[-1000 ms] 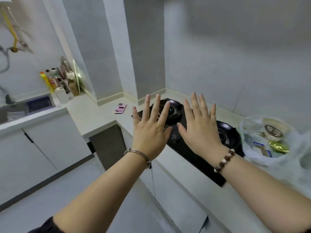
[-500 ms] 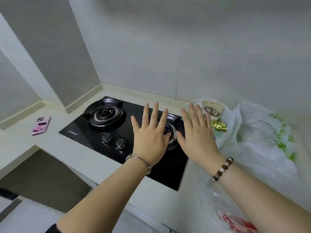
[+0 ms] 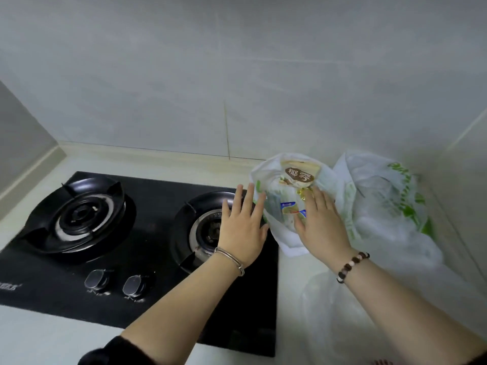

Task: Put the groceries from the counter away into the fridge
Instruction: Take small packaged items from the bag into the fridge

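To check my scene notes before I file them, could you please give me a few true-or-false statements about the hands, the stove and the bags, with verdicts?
1. The right hand lies with straight fingers on the clear grocery bag. True.
2. The left hand grips a stove knob. False: it is open above the right burner, holding nothing.
3. The black stove has two knobs at its front. True.
4. A pot stands on one burner. False: the left burner and the right one are bare.
5. Only one bag is in view. False: a green-printed bag stands to the right of the first.
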Demonstrator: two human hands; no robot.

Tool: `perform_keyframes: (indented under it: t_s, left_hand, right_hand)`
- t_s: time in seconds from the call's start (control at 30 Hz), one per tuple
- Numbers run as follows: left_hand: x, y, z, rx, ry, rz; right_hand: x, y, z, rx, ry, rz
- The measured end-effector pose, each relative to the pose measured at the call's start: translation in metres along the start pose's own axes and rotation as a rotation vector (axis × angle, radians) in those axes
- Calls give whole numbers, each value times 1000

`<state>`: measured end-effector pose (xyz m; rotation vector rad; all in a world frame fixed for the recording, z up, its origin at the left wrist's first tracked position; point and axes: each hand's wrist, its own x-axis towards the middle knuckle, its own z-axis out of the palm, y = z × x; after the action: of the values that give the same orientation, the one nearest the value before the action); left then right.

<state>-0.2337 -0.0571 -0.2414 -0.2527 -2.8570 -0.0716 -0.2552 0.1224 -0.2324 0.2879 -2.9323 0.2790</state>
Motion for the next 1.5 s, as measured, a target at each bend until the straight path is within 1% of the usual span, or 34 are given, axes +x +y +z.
perform_keyframes:
  t_s: [0.1,0.2,0.33,0.47,0.7,0.9,1.03,1.17,1.27,1.4,1.5]
  left_hand:
    - [20,10,22,-95,-49,66]
    - [45,19,45,-195,-118,132]
    - [74,26,77,-291,-255,121]
    - [95,33,103,-243,-337,146]
    - [123,54,125,-107,-454,116]
    - [126,56,127,-75,-511,33]
    - [123,57,114,-118,-463,-71]
    - [123,54,88,-209,-346,-126]
    - [117,49,63,-245,-281,-153]
    - [98,39,25,-266,-156,-244]
    - [76,27,-6,-300,-75,-349]
  right_hand:
    - [7,14,17,10,-66,21]
    - [20,23,32,37,-179,53]
    - [38,30,50,30,-320,96]
    - [50,36,65,2,-367,115]
    - [59,45,82,-16,-421,181]
    - [62,48,89,-48,-470,172]
    - [64,49,81,13,-450,213]
    - [69,51,62,42,-391,184]
    - [73,49,46,123,-332,173]
    - [77,35,22,243,-262,98]
    - [77,11,7,312,-250,38]
